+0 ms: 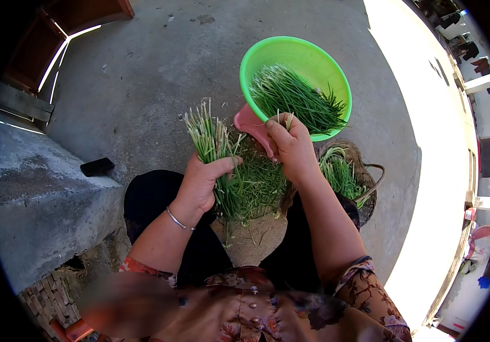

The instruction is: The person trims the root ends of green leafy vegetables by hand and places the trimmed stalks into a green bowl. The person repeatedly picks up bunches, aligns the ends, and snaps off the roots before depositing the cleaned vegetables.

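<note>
My left hand (pixel 202 179) grips a thick bunch of garlic chives (pixel 211 137), pale cut ends up and green leaves hanging down. To its right, my right hand (pixel 290 145) pinches a few chive stalks (pixel 287 120), whose pale tips stick up past the fingers. Just beyond that hand, a bright green plastic basin (pixel 313 55) holds a heap of chives (pixel 292 96) laid mostly one way. A pink plastic stool (pixel 251 124) shows partly under the basin. Below and between my hands, loose green trimmings (pixel 262 179) cover the ground.
A wicker basket (pixel 367 205) with a curved handle and more chives (pixel 339 171) sits by my right knee. At left, a dark phone-like object (pixel 97 166) lies on a concrete ledge (pixel 57 201). Concrete floor (pixel 151 77) stretches ahead, with a sunlit strip (pixel 437 128) at right.
</note>
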`<action>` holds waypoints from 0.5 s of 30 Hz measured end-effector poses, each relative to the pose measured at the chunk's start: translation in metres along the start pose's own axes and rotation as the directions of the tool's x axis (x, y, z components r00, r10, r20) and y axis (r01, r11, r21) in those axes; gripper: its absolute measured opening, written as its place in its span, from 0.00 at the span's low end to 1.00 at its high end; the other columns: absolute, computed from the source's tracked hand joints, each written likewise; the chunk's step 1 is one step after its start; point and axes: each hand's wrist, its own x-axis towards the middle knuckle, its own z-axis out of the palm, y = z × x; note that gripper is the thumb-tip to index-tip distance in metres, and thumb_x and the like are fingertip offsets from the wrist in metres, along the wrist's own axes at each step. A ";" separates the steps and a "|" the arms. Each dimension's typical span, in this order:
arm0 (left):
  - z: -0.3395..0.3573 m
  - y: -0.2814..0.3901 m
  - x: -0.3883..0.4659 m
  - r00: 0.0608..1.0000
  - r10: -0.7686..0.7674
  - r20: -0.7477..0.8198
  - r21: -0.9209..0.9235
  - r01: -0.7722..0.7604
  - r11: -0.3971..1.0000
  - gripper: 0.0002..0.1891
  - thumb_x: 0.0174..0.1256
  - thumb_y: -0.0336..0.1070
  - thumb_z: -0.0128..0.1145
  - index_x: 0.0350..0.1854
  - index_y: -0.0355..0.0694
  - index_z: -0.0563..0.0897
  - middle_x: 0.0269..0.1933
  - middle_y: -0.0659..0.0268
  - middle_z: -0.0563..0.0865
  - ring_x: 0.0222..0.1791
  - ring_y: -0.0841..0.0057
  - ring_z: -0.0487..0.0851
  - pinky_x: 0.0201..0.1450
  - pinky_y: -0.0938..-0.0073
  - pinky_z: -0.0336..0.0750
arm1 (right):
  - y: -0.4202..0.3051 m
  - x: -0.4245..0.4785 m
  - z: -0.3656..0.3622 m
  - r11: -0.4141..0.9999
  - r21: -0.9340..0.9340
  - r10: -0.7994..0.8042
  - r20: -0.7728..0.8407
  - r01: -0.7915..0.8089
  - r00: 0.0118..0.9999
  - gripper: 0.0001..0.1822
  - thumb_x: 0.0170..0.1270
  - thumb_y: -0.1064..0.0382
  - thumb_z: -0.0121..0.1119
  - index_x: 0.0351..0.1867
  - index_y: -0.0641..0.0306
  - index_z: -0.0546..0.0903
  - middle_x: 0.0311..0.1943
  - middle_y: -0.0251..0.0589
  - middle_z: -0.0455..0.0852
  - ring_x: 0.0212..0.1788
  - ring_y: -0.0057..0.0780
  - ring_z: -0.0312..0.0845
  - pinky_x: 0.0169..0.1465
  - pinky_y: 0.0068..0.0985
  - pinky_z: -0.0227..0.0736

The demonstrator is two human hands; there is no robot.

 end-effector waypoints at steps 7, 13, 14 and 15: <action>0.001 -0.003 0.000 1.000 0.019 0.002 -0.032 -0.019 0.999 0.17 0.55 0.26 0.64 0.47 0.36 0.77 0.37 0.59 0.85 0.33 0.75 0.82 0.34 0.76 0.77 | 0.018 0.002 0.001 0.964 -0.129 -0.218 0.132 0.234 0.967 0.12 0.65 0.63 0.61 0.45 0.67 0.78 0.26 0.25 0.76 0.22 0.09 0.63 0.24 0.13 0.55; 0.002 -0.001 -0.003 0.998 0.007 0.068 0.028 -0.009 1.000 0.16 0.56 0.27 0.64 0.48 0.36 0.77 0.39 0.57 0.85 0.34 0.76 0.82 0.35 0.77 0.77 | 0.014 -0.004 0.010 0.998 -0.050 0.056 0.256 -0.045 0.965 0.10 0.66 0.63 0.62 0.44 0.65 0.78 0.26 0.26 0.80 0.20 0.09 0.61 0.22 0.13 0.52; 0.001 -0.002 -0.002 0.998 0.001 0.070 -0.016 0.000 1.000 0.16 0.56 0.27 0.64 0.48 0.36 0.77 0.40 0.57 0.85 0.34 0.77 0.82 0.35 0.77 0.77 | 0.013 -0.005 0.009 0.998 -0.005 0.058 0.274 -0.058 0.960 0.09 0.66 0.63 0.61 0.43 0.65 0.78 0.26 0.27 0.80 0.20 0.10 0.61 0.21 0.13 0.52; -0.001 -0.002 0.000 0.998 -0.004 0.068 -0.059 0.008 0.998 0.16 0.56 0.27 0.64 0.48 0.37 0.77 0.40 0.57 0.85 0.34 0.77 0.82 0.35 0.77 0.76 | 0.008 -0.008 0.010 0.996 0.041 0.059 0.297 -0.074 0.953 0.08 0.67 0.64 0.60 0.42 0.65 0.78 0.25 0.28 0.80 0.20 0.10 0.61 0.21 0.13 0.52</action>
